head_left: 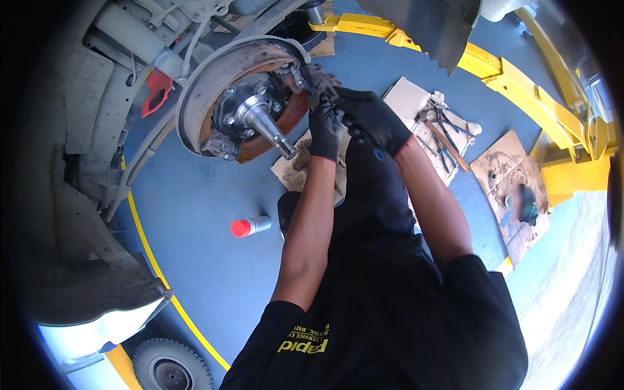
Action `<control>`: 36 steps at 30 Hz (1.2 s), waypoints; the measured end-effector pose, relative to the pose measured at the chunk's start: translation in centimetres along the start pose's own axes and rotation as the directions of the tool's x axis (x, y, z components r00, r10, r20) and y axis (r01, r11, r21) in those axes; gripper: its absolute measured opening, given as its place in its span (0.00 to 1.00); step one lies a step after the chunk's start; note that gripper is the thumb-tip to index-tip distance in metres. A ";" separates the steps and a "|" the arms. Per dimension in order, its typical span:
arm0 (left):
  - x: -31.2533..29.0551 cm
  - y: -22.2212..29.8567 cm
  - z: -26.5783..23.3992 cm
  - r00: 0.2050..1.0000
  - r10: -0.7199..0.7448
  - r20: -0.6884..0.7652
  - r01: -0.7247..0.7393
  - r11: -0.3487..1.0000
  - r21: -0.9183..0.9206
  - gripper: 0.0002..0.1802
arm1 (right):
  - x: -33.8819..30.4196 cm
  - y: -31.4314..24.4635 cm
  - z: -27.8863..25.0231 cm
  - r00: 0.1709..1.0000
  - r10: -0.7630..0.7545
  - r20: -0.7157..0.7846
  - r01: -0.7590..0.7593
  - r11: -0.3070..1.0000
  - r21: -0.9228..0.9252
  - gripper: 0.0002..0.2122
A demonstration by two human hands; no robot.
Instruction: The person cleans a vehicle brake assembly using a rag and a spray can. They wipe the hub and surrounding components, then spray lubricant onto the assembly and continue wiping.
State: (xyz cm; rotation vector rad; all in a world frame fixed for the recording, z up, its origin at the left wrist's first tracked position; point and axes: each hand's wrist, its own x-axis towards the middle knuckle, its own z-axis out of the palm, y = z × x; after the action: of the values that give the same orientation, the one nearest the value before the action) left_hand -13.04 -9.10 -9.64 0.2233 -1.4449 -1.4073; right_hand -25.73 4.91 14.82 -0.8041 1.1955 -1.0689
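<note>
Just right of a drum brake assembly [214, 84], both my hands are raised close together in black gloves with red cuffs. My left hand [324, 132] is closed, its fingertips at a dark grey, crumpled rag-like piece [320, 80] by the brake's right edge. My right hand [374, 118] meets it from the right with fingers curled in; what they grip is hidden. A bare metal spindle [263, 123] sticks out of the bolted hub, left of my left hand. A rusty curved brake shoe [260, 148] lines the assembly's lower side.
A red-capped spray can [251, 226] lies on the blue floor. Pliers and a wooden-handled hammer [447, 144] rest on cardboard at right; more stained cardboard [510, 175] lies beyond. Yellow lift arms [484, 62] cross the upper right. Vehicle underbody parts [91, 97] fill the left; a wheel [172, 370] is lower left.
</note>
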 end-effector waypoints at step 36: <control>4.0 7.5 5.8 0.818 -0.505 -0.276 0.206 0.705 -0.679 0.15 | 5.6 -2.9 3.3 0.933 -0.359 0.017 0.359 0.930 -0.079 0.08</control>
State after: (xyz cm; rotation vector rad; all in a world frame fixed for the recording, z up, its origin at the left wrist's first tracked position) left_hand -15.26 -6.31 0.00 0.3929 -0.4996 -1.9378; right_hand -23.03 -1.44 16.42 -1.1179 1.1197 -1.3220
